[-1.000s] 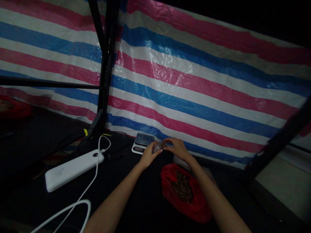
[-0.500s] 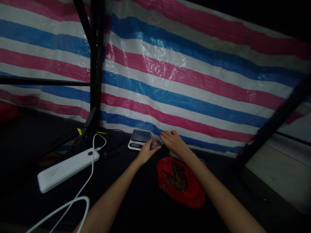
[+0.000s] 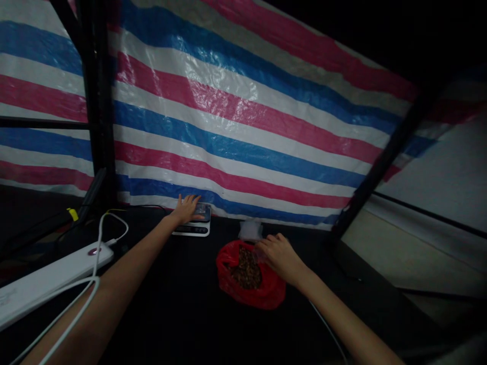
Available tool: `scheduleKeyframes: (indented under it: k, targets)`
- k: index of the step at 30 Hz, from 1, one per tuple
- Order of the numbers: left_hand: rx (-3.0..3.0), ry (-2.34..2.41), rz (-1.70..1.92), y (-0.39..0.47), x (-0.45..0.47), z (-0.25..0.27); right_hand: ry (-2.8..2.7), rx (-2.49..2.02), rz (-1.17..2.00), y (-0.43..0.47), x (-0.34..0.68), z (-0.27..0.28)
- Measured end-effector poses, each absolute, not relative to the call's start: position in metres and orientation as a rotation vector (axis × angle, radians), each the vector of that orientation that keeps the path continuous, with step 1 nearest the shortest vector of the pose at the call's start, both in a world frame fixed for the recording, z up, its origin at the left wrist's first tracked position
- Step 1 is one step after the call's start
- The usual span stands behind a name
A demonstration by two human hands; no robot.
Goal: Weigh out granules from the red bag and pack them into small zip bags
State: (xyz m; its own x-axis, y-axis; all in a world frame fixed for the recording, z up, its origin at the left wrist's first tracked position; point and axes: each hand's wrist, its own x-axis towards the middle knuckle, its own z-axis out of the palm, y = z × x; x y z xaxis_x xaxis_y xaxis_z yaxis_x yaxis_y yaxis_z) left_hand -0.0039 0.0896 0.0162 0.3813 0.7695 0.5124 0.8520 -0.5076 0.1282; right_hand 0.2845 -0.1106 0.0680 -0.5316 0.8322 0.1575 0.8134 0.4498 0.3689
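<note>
My left hand (image 3: 186, 209) is over the flat digital scale (image 3: 192, 230), fingers spread and open. Something small and see-through lies by its fingertips on the scale's dark plate; I cannot make out what it is. My right hand (image 3: 279, 257) is at the right side of the red plastic bag (image 3: 272, 294), its fingers curled and pinched. A small clear plastic bag (image 3: 259, 255) shows faintly at those fingertips. Loose brown dried pieces (image 3: 246, 271) fill the open mouth of the red bag. Behind it lies a pile of clear plastic bags (image 3: 250, 229).
At the left lies a white power bank (image 3: 53, 276) with a white cable (image 3: 99, 238) looping across my left forearm. A striped plastic sheet (image 3: 236, 132) hangs behind the black table. Black metal posts (image 3: 99, 101) stand at left and right.
My hands were together at a small clear bag with dark contents beside the scale. They have parted: the left onto the scale, the right back to the red bag. The view has swung right.
</note>
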Motion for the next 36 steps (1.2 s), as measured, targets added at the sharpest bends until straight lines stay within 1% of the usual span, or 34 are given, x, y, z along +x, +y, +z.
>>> scheduleKeyframes:
  k: [4, 6, 9, 11, 14, 17, 20, 22, 24, 26, 28, 30, 32, 34, 36]
  targets:
    - [-2.423, -1.438, -0.887, 0.028, 0.020, 0.023, 2.582, 1.458, 0.660, -0.094, 0.284, 0.060]
    - [-2.575, -1.531, -0.791, -0.013, 0.033, 0.024, 2.569, 1.399, 0.699, -0.089, 0.278, 0.057]
    - [-2.866, -1.702, -0.524, -0.067, 0.049, 0.013, 2.611, 1.269, 0.757, -0.091, 0.266, 0.052]
    - [-2.942, -1.740, -0.572, -0.090, 0.057, 0.003, 2.672, 1.199, 0.734, -0.095, 0.259, 0.047]
    - [-3.072, -1.759, -0.882, -0.098, 0.066, -0.009, 2.732, 1.189, 0.584, -0.102, 0.252, 0.040]
    - [-3.251, -1.870, -1.253, -0.089, 0.072, -0.018, 2.785, 1.325, 0.390, -0.108, 0.251, 0.032]
    - [-3.259, -2.095, -1.757, -0.080, 0.073, -0.026, 2.912, 1.525, 0.078, -0.111, 0.253, 0.024]
    - [-3.187, -2.108, -2.066, -0.078, 0.071, -0.028, 2.973, 1.640, -0.101, -0.111, 0.253, 0.018]
    - [-3.225, -2.034, -2.163, -0.079, 0.067, -0.025, 2.993, 1.742, -0.171, -0.111, 0.251, 0.012]
    - [-3.389, -2.002, -2.030, -0.080, 0.062, -0.019, 2.972, 1.865, -0.204, -0.112, 0.250, 0.007]
    - [-3.656, -1.958, -1.704, -0.078, 0.055, -0.012, 2.929, 2.018, -0.310, -0.111, 0.251, 0.001]
    - [-3.792, -1.914, -1.385, -0.075, 0.048, -0.007, 2.906, 2.123, -0.526, -0.111, 0.254, -0.003]
    - [-3.629, -1.970, -1.244, -0.068, 0.040, -0.003, 2.925, 2.141, -0.822, -0.110, 0.258, -0.006]
    - [-3.286, -1.996, -1.224, -0.055, 0.030, 0.002, 2.945, 2.119, -1.108, -0.110, 0.263, -0.005]
    - [-2.968, -1.885, -1.216, -0.036, 0.019, 0.010, 2.945, 2.117, -1.298, -0.110, 0.267, -0.001]
